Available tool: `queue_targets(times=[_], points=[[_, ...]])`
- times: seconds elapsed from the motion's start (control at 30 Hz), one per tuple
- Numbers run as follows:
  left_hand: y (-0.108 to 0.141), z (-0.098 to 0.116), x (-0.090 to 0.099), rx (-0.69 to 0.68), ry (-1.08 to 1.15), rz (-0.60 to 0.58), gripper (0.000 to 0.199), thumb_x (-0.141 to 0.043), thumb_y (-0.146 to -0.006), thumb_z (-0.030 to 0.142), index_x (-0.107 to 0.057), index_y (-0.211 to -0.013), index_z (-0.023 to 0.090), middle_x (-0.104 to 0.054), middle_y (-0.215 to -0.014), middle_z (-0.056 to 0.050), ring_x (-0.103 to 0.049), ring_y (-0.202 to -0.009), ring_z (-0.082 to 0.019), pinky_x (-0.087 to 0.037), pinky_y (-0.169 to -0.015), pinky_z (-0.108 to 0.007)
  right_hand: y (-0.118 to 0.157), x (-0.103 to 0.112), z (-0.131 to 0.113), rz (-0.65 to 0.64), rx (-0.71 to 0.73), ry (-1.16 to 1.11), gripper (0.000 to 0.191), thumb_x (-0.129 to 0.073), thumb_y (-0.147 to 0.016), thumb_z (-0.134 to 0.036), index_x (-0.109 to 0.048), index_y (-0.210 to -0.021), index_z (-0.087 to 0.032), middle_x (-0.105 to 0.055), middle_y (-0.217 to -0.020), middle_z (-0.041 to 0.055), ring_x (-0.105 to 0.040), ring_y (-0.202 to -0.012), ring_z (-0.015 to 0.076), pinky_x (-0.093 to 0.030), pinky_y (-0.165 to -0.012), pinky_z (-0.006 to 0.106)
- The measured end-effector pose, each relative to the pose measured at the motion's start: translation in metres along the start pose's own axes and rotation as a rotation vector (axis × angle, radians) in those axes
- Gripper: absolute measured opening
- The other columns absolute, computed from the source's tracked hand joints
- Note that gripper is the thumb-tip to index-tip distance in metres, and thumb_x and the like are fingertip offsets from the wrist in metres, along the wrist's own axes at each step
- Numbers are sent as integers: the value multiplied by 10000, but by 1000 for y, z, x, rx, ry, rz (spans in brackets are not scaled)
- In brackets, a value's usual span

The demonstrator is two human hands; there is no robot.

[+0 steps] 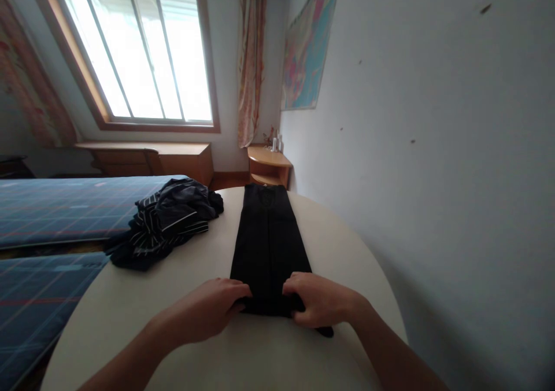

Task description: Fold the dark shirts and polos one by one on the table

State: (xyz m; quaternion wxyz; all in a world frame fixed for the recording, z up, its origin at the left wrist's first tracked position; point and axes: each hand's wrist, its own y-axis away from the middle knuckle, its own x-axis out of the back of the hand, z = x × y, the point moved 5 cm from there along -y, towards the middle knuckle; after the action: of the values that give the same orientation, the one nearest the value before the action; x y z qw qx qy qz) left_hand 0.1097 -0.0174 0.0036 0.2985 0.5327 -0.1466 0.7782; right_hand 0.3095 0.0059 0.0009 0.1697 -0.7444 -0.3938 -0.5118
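A black garment (269, 240), folded into a long narrow strip, lies on a round cream table (347, 252) and points away from me. At its near left corner, my left hand (217, 304) pinches the cloth between thumb and fingers. My right hand (318, 301) has its fingers closed on the near right part of the same garment. A small dark end of cloth sticks out below my right hand. The near edge between the two hands looks turned over, though the black fabric hides detail.
A crumpled heap of dark striped clothes (173, 217) rests on the table's left side. Blue plaid bedding (65, 211) lies beyond it. A white wall (455, 177) stands close on the right, and a wooden corner shelf (269, 157) is behind the table.
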Motion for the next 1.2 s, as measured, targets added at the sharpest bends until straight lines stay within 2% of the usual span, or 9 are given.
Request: queue_targets(times=[0.13, 0.23, 0.3, 0.47, 0.6, 0.73, 0.83, 1.03, 1.2], points=[[1, -3, 5, -49, 78, -18, 243, -519, -919, 211, -686, -1082, 279, -736, -1027, -6, -676, -956, -209, -453, -804, -263, 7, 3, -2, -34, -45, -58, 325, -596, -702, -146, -671, -1014, -197, -676, -843, 18, -560, -683, 133, -367, -614, 220], [-1, -6, 8, -88, 152, 8, 241, -536, -923, 225, -695, -1091, 289, -741, -1009, 13, -677, -917, -174, -462, -807, -236, 12, 9, -8, -28, -46, -57, 375, -553, -718, -108, -660, -1064, -207, -686, -840, 21, -576, -680, 135, -361, -606, 218], [-6, -12, 13, -78, 193, 124, 235, -531, -933, 246, -690, -1101, 291, -739, -1019, 17, -674, -901, -159, -473, -822, -229, 14, 18, -9, 24, -63, -39, 380, -535, -747, -101, -649, -1092, -213, -698, -872, 34, -608, -728, 153, -373, -625, 226], [-24, -40, 19, 39, 132, 552, 271, -468, -968, 316, -634, -1178, 267, -732, -1053, -25, -677, -898, -186, -502, -875, -295, -2, 46, 10, 272, -125, 73, 372, -468, -862, -105, -617, -1181, -223, -719, -1056, 71, -669, -904, 205, -423, -750, 267], [-46, -68, 5, 138, 112, 683, 290, -427, -976, 317, -586, -1213, 264, -724, -1072, -37, -688, -932, -208, -519, -857, -323, -33, 46, 44, 432, -192, 191, 398, -454, -912, -117, -585, -1273, -221, -706, -1147, 78, -671, -974, 220, -440, -841, 306], [-65, -89, -14, 175, 146, 624, 311, -441, -946, 274, -549, -1237, 243, -695, -1173, -54, -665, -1072, -221, -495, -960, -355, -53, 22, 70, 444, -150, 223, 304, -509, -902, -124, -645, -1168, -182, -698, -1121, 89, -622, -1064, 236, -437, -945, 353], [-68, -93, -21, 167, 142, 546, 407, -506, -905, 266, -499, -1308, 213, -668, -1234, -84, -633, -1146, -232, -472, -1008, -368, -53, 11, 80, 459, -119, 152, 283, -567, -888, -166, -644, -1160, -166, -675, -1156, 105, -598, -1096, 235, -446, -968, 357], [-52, -75, -11, 179, -13, 386, 460, -549, -866, 241, -518, -1325, 216, -680, -1212, -96, -639, -1107, -262, -477, -966, -379, -45, 13, 77, 383, -83, 31, 353, -673, -809, -227, -653, -1159, -179, -682, -1125, 91, -612, -1050, 229, -455, -961, 348], [-31, -52, -5, 81, -85, 195, 518, -564, -804, 212, -552, -1315, 300, -704, -1194, -32, -662, -1073, -245, -480, -934, -342, -33, 10, 57, 247, -23, -28, 279, -709, -767, -261, -703, -1037, -189, -701, -1034, 68, -637, -949, 206, -469, -877, 304]])
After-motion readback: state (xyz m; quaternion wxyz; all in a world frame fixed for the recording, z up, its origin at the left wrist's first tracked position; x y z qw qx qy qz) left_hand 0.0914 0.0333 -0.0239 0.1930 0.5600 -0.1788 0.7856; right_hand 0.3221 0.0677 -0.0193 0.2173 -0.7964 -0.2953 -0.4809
